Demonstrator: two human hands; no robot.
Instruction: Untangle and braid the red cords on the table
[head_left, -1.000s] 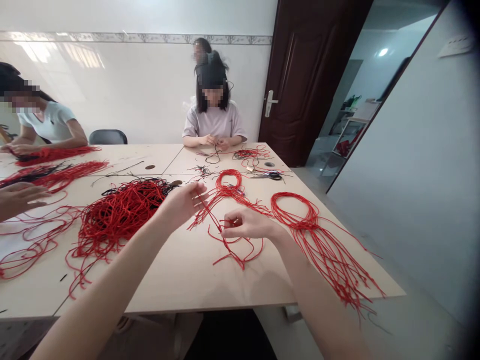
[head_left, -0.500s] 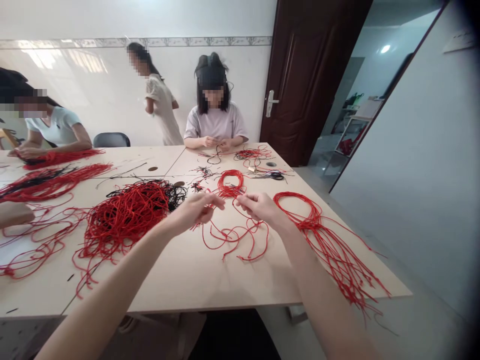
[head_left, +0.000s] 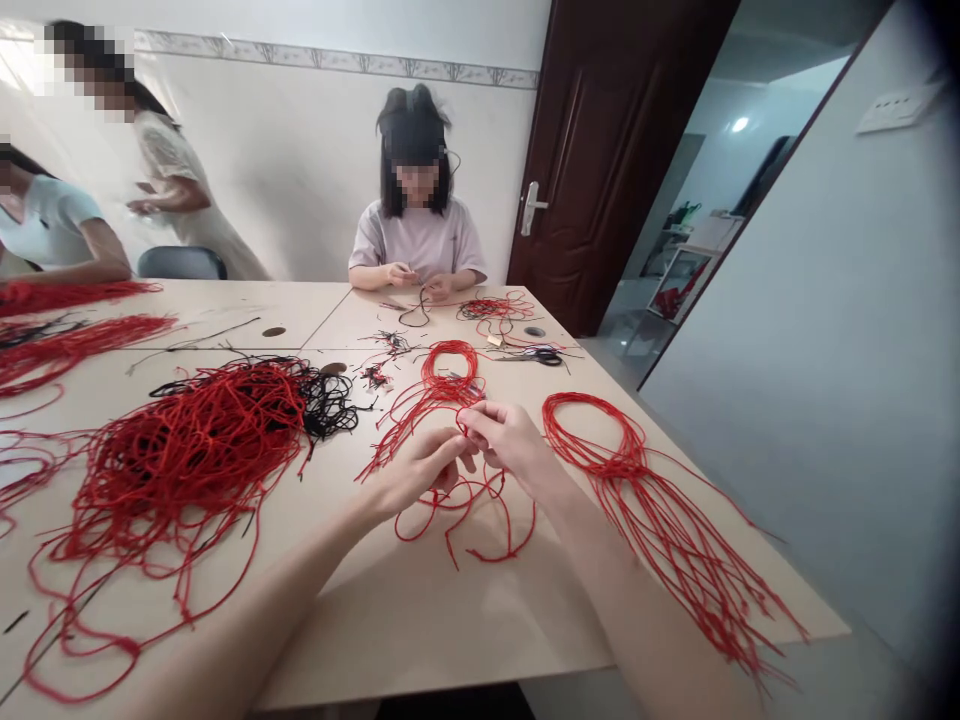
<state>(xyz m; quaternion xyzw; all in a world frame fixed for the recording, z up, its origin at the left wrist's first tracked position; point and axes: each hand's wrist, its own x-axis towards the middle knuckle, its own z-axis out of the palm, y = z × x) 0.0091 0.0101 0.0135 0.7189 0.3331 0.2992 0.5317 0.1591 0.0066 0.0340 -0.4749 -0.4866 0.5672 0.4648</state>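
Close together over the table, my left hand [head_left: 431, 462] and my right hand [head_left: 504, 432] both pinch a thin red cord [head_left: 460, 421]. A small loop of it shows between the fingertips. More of the same red cord [head_left: 510, 515] trails in loose curves on the table below my hands. Just beyond them lies a coiled bundle of red cords [head_left: 450, 362], its ends fanning to the left. To the right of my right arm rests a second bundle of red cords [head_left: 637, 465] with a round loop and knotted ends.
A big tangled heap of red and black cords [head_left: 195, 450] lies at left. Black-handled scissors [head_left: 546, 357] and cord scraps [head_left: 394, 342] lie farther back. Across the table a person [head_left: 420, 235] handles dark cord. Another person [head_left: 176, 180] stands by a chair [head_left: 182, 263]; one more sits at far left.
My hands have come together from being apart, drawing the cord into a small loop. The view has swung, and the standing person appears farther left.
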